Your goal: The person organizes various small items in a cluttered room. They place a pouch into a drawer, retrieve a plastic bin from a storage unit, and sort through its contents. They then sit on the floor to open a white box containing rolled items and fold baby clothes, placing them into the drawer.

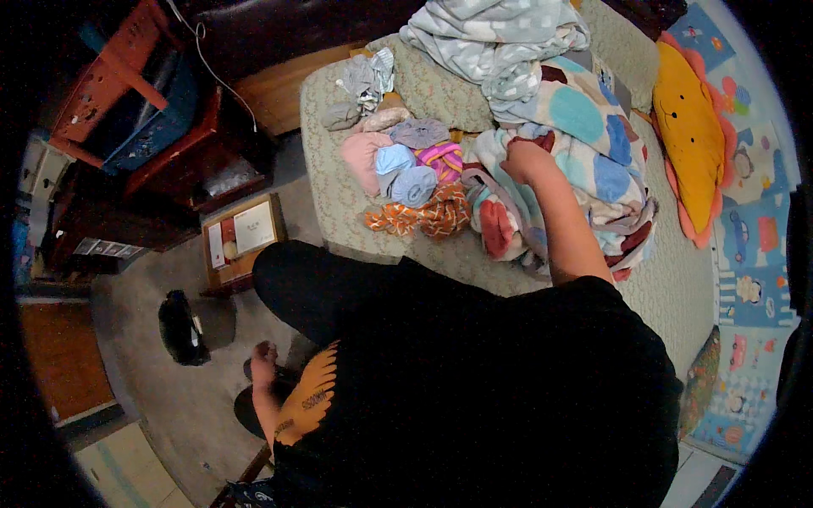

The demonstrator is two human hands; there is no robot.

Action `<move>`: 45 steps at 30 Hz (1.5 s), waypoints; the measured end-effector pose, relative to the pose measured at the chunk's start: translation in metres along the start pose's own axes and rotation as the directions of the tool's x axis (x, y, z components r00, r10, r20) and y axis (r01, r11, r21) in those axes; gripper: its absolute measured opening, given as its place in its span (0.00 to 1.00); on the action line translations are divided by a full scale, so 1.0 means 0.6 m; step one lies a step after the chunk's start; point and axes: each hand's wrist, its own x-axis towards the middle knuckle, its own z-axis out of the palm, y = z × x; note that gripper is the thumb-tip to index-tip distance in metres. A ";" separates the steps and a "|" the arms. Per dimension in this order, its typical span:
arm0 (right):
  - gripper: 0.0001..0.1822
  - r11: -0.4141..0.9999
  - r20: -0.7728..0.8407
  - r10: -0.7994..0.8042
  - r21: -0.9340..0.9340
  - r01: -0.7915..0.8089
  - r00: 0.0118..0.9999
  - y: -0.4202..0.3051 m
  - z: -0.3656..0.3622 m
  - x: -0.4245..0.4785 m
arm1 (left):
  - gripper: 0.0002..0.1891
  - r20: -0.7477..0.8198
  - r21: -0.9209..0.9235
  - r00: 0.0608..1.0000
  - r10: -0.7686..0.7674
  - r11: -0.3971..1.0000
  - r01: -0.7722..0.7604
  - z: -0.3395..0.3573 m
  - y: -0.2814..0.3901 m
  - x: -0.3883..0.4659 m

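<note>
My right hand (526,160) reaches over the bed and has its fingers closed on a fold of a fleece blanket (575,111) with large blue, teal and dark red spots. The blanket lies bunched up. To its left is a heap of small clothes: a pink piece (367,155), a light blue piece (395,159), a magenta and yellow striped piece (443,160), a rolled grey-blue piece (413,186) and an orange patterned cloth (422,213). Low beside my body, away from the bed, hangs my left hand (263,357); it is small and blurred, so its fingers are unclear.
A grey-white blanket (495,38) lies at the bed's far end. Along the right side are a yellow plush cushion (692,133) and a printed blue wall panel (749,235). Left of the bed (343,235) stand a small wooden table (244,238), dark furniture (203,146) and a black object (181,327) on the floor.
</note>
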 end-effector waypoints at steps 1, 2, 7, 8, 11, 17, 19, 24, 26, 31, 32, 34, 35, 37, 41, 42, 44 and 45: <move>0.19 0.999 -0.011 -0.037 0.015 0.038 0.999 -0.004 -0.004 -0.009 | 0.22 0.001 0.016 0.998 0.059 0.998 -0.059 -0.008 -0.003 -0.007; 0.19 0.998 -0.058 -0.023 0.059 0.027 0.998 -0.010 -0.004 -0.023 | 0.23 -0.025 -0.029 0.994 0.108 0.994 -0.109 -0.008 -0.005 -0.017; 0.16 0.988 -0.104 -0.102 0.107 0.113 0.989 -0.018 0.025 -0.038 | 0.23 -0.004 -0.313 0.996 -0.089 0.946 0.083 0.000 0.015 -0.005; 0.16 0.982 -0.108 -0.122 0.130 0.136 0.987 -0.024 0.033 -0.037 | 0.23 0.000 -0.276 0.996 -0.087 0.958 0.084 0.000 0.041 -0.012; 0.14 0.922 -0.167 -0.255 0.253 0.292 0.952 -0.060 0.056 -0.032 | 0.23 -0.029 -0.070 0.998 -0.057 0.996 0.055 -0.014 0.063 -0.037; 0.19 0.780 -0.460 -0.347 0.343 0.524 0.817 -0.153 0.025 -0.039 | 0.23 -0.100 -0.175 0.995 -0.018 0.985 0.000 -0.010 0.008 -0.059; 0.23 0.818 -0.668 -0.303 0.184 0.545 0.680 -0.153 0.073 0.027 | 0.22 -0.099 -0.167 0.995 -0.014 0.986 -0.003 -0.006 0.014 -0.037; 0.33 0.861 -0.591 -0.231 0.246 0.446 0.773 -0.200 0.075 0.090 | 0.21 -0.127 -0.087 0.976 -0.176 0.982 0.166 -0.025 0.124 -0.099; 0.34 0.893 -0.460 -0.187 0.290 0.345 0.868 -0.203 0.087 0.114 | 0.21 -0.158 -0.080 0.983 -0.098 0.993 0.087 -0.022 0.096 -0.103; 0.26 0.631 -0.381 -0.044 0.706 0.322 0.923 -0.123 0.097 0.166 | 0.20 -0.152 -0.102 0.987 -0.059 0.994 0.043 -0.015 0.100 -0.093; 0.24 0.548 -0.352 -0.038 0.775 0.315 0.935 -0.105 0.088 0.164 | 0.20 -0.130 -0.076 0.990 -0.061 0.996 0.052 -0.019 0.093 -0.091; 0.23 0.259 -0.304 -0.057 0.915 0.309 0.951 -0.092 0.049 0.127 | 0.21 -0.116 -0.078 0.990 -0.078 0.995 0.069 -0.013 0.086 -0.090; 0.22 0.045 -0.291 -0.089 0.954 0.295 0.953 -0.099 0.015 0.086 | 0.21 -0.127 -0.108 0.987 -0.098 0.991 0.084 -0.009 0.082 -0.091; 0.22 -0.215 -0.294 -0.109 0.940 0.266 0.950 -0.095 -0.024 0.043 | 0.21 -0.141 -0.100 0.986 -0.092 0.992 0.079 -0.008 0.088 -0.086; 0.24 -0.368 -0.288 -0.127 0.902 0.225 0.949 -0.117 -0.057 0.006 | 0.21 -0.143 -0.061 0.989 -0.045 0.998 0.036 -0.003 0.093 -0.088; 0.25 -0.397 -0.278 -0.138 0.895 0.204 0.951 -0.135 -0.064 -0.007 | 0.20 -0.136 -0.077 0.990 -0.034 0.997 0.023 -0.004 0.096 -0.089; 0.24 -0.432 -0.206 -0.275 0.899 0.071 0.939 -0.179 -0.057 -0.031 | 0.21 -0.152 -0.288 0.988 0.002 0.956 -0.047 -0.011 0.143 -0.097; 0.23 -0.440 -0.172 -0.346 0.898 0.002 0.922 -0.207 -0.054 -0.045 | 0.21 -0.167 -0.390 0.986 0.019 0.917 -0.083 -0.015 0.172 -0.104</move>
